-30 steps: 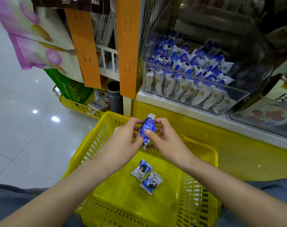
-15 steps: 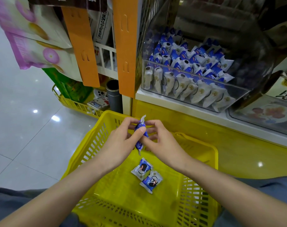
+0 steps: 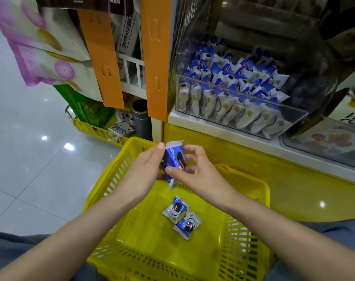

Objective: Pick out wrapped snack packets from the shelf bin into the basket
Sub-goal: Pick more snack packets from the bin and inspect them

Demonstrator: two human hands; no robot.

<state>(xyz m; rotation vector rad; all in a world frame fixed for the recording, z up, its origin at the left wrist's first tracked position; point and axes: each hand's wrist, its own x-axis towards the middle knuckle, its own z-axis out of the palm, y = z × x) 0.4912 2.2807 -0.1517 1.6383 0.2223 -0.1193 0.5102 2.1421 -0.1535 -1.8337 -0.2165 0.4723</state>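
A blue and white snack packet (image 3: pixel 175 159) is held upright above the far end of the yellow basket (image 3: pixel 253 199). My left hand (image 3: pixel 141 173) grips its left side and my right hand (image 3: pixel 194 171) pinches it between thumb and curled fingers. Two more of the same packets (image 3: pixel 181 217) lie side by side on the basket floor, below the hands. The clear shelf bin (image 3: pixel 243 120) at the upper right is full of several such packets (image 3: pixel 233 84).
Orange hanging strips (image 3: pixel 155 57) and pink and white snack bags (image 3: pixel 44 53) hang at the upper left. A second yellow rack (image 3: pixel 91 128) with a grey cylinder (image 3: pixel 141 118) stands on the tiled floor. A yellow shelf base (image 3: pixel 274 175) runs behind the basket.
The packet has turned between my two hands so its printed face shows. Both hands stay above the basket's far end, and the two packets in the basket have not moved.
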